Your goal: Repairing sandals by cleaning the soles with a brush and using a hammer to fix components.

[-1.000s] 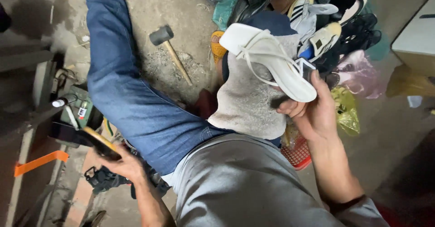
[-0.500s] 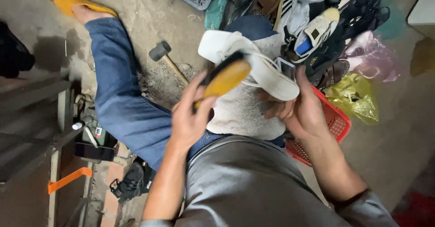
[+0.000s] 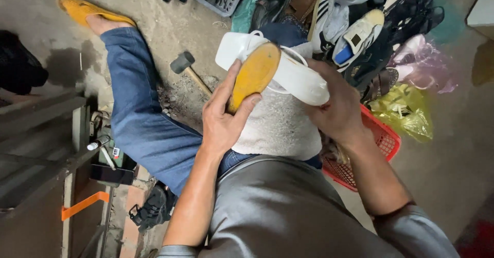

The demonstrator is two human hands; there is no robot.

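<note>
My left hand [image 3: 222, 119] grips a flat yellow-brown wooden-backed brush [image 3: 254, 72] and presses it against a white sandal [image 3: 288, 72]. My right hand [image 3: 334, 108] holds the white sandal from its right end, above a pale grey cloth [image 3: 280, 126] spread over my lap. The sandal's thin straps loop across its top. My left leg in blue jeans [image 3: 139, 114] stretches out to the upper left, ending in a yellow slipper [image 3: 85, 11].
A rubber mallet [image 3: 188, 67] lies on the concrete floor beside my leg. A heap of shoes [image 3: 355, 21] fills the top right, with a red plastic basket [image 3: 383, 144] and yellow bags [image 3: 406, 108] by it. A metal bench with tools [image 3: 56, 150] stands at left.
My left hand left the bench at lower left, came up with the yellow-brown brush and now lays it on the white sandal. My right hand kept hold of the sandal throughout.
</note>
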